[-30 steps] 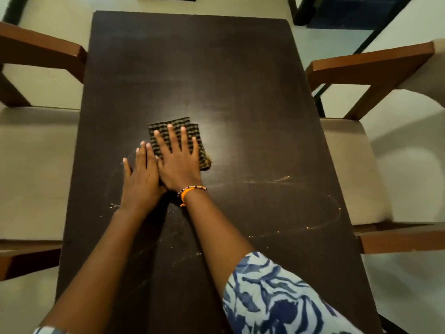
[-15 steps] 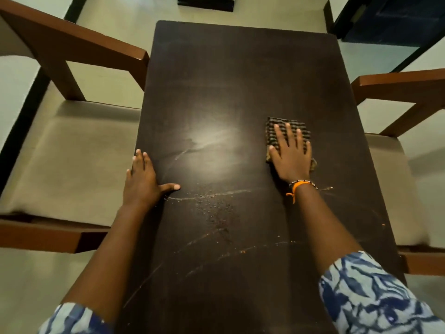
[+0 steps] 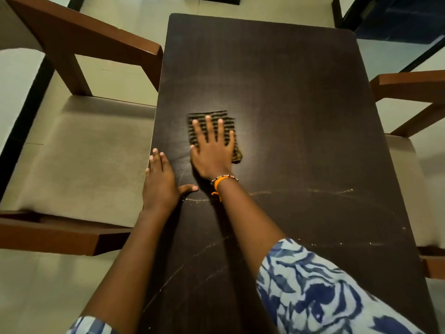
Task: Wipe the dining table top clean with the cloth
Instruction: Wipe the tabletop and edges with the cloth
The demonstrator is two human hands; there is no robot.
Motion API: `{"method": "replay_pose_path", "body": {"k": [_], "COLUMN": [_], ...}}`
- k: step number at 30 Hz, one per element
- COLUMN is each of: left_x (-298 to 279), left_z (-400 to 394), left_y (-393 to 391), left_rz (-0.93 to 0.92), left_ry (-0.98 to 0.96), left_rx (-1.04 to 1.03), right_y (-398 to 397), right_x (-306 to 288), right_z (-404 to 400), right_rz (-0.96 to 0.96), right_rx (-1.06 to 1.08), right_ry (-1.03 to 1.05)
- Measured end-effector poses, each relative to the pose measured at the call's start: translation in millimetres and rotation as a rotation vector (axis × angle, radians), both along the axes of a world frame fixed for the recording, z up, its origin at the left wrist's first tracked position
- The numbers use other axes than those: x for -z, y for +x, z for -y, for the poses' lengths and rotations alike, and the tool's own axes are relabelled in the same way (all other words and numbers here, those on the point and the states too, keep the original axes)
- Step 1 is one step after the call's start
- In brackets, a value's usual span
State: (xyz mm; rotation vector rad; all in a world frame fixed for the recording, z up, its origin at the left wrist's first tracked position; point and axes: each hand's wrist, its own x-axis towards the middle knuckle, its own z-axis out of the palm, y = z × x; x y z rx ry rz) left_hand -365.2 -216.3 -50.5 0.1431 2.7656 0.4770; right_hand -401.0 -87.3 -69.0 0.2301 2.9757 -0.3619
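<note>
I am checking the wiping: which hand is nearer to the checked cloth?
Right. The right hand lies flat on the checked cloth, fingers spread. The left hand rests at the table's left edge, beside the cloth, not touching it.

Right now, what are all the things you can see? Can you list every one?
dining table: 1, dark brown, centre, with pale streaks near the person
cloth: 1, dark checked, flat on the table under the right hand
chairs: 2, brown wood with beige seats, one on the left, one on the right
floor: pale tiles, all around
bracelet: orange and beaded, right wrist
sleeves: blue and white
left hand: flat at the table's left edge
right hand: spread flat on the cloth
</note>
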Motion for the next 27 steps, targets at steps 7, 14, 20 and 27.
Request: {"method": "replay_pose_path", "body": {"k": [7, 14, 20, 27], "left_x": [-6, 2, 9, 14], "left_z": [4, 23, 35, 38], "left_y": [-9, -15, -21, -16], "left_rz": [0.054, 0.031, -0.109, -0.116], "left_ry": [-0.007, 0.157, 0.287, 0.286], "left_rx": [-0.037, -0.102, -0.137, -0.083], "right_y": [33, 62, 42, -6], "right_x": [4, -1, 2, 4], "right_z": [-28, -134, -94, 17], "right_rz": [-0.027, -0.017, -0.023, -0.044], "right_rx": [-0.246, 0.171, 0.383, 0.146], "right_ry": [0.006, 0.083, 0.053, -0.002]}}
